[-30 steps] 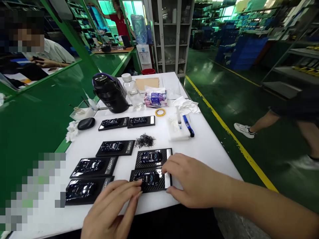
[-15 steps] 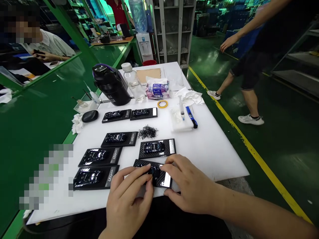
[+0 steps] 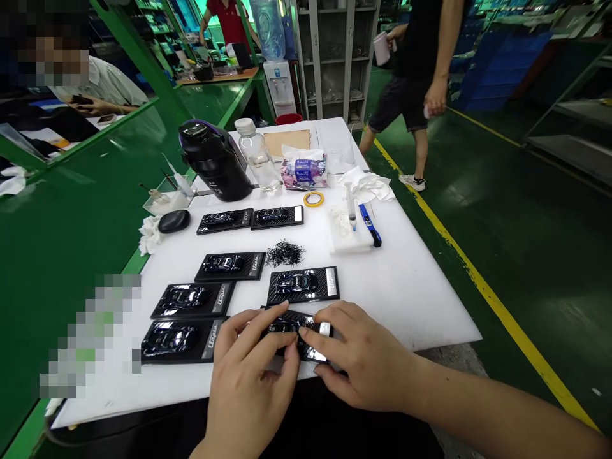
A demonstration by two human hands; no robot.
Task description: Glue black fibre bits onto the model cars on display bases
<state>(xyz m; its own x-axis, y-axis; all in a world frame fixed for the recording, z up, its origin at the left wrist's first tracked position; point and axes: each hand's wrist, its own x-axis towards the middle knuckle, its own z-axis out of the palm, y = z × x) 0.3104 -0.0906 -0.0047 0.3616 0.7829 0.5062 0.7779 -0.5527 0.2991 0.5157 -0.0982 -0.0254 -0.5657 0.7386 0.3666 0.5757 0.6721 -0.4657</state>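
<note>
A dark model car on a black carbon-patterned display base (image 3: 312,352) lies at the front edge of the white table, mostly covered by my hands. My left hand (image 3: 253,373) comes over its left side, thumb and fingertips pinched together above the car; whatever is between them is hidden. My right hand (image 3: 370,354) grips the base's right end, thumb at the near edge and fingers reaching over the top onto the car. Just behind lies another model car (image 3: 297,282) on its base. To the left are three more, the nearest a dark model car (image 3: 172,338) with a "Utopia" label.
A pile of small black strips (image 3: 285,254) lies mid-table. Farther back are two model cars, yellow tape (image 3: 313,199), a syringe (image 3: 350,207), a blue cutter (image 3: 370,224), a tissue pack (image 3: 304,171), a clear bottle (image 3: 258,156) and a black jug (image 3: 215,162). A person (image 3: 411,76) walks along the aisle.
My right fingers have shifted left, farther over the car, and my left fingertips have moved slightly right. The walking person has moved left and farther away along the aisle.
</note>
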